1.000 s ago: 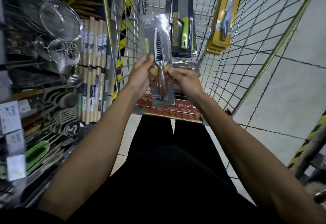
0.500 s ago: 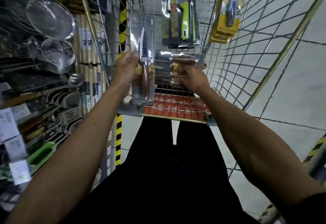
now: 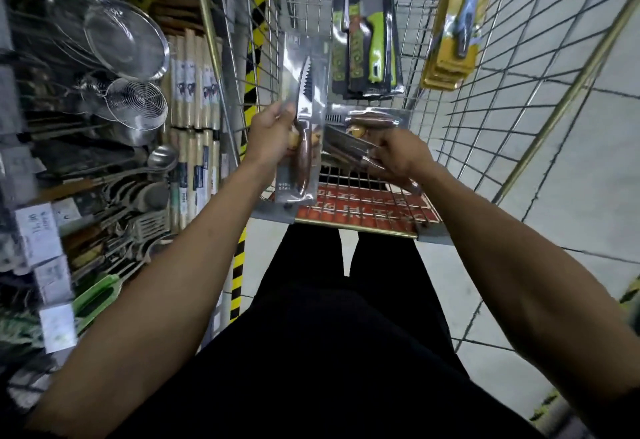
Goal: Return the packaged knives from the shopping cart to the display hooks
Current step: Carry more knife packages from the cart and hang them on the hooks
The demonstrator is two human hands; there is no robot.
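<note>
My left hand [image 3: 272,134] grips a clear-packaged knife [image 3: 304,92] with a serrated blade and brown wooden handle, held upright over the near end of the wire shopping cart [image 3: 519,99]. To its right, my right hand [image 3: 398,156] holds a stack of similar packaged wooden-handled knives [image 3: 367,123] lying flat just above the cart's seat flap. Deeper in the cart lie packaged knives with green handles [image 3: 372,44] and a stack of yellow-carded knives [image 3: 457,23] leaning on the right wall.
On the left stands a display rack with hanging strainers [image 3: 124,44], ladles, spatulas and wooden rolling pins [image 3: 194,92]. A yellow-black striped floor strip [image 3: 254,68] runs beside the cart. Grey floor tiles lie to the right. My dark trousers fill the lower middle.
My left hand has drawn the single packaged knife leftward, away from the stack that my right hand holds. The view has swung slightly toward the rack.
</note>
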